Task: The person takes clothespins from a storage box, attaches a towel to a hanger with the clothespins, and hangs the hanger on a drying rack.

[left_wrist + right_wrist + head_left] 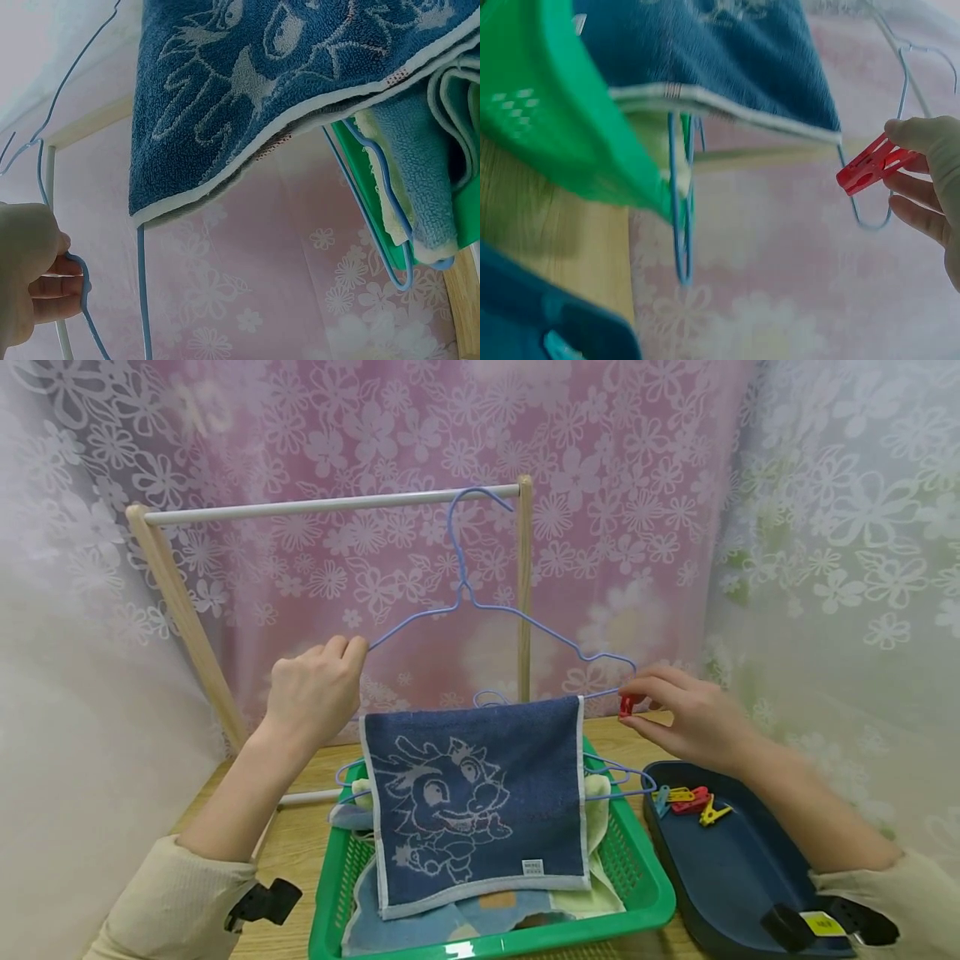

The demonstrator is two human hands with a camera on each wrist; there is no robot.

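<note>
A blue wire hanger point(540, 625) is held up over the basket, its hook overlapping the rack's bar in the head view. My left hand point(318, 685) grips its left shoulder; in the left wrist view the fingers point(56, 289) curl round the wire. Over the hanger's lower bar drapes a dark blue towel point(540, 777) with a white cartoon pattern and pale border. My right hand point(690, 714) pinches a red clothespin point(874, 163) between thumb and fingers, close by the hanger's right end and just beyond the towel's edge.
Below stands a green basket point(652, 893) with more cloths and blue hangers point(622, 785) inside. To its right, a dark blue tray point(750, 860) holds several coloured clothespins point(690, 800). Behind rises a wooden rack point(187, 618) with a white bar point(322, 506), before a flowered curtain point(630, 485).
</note>
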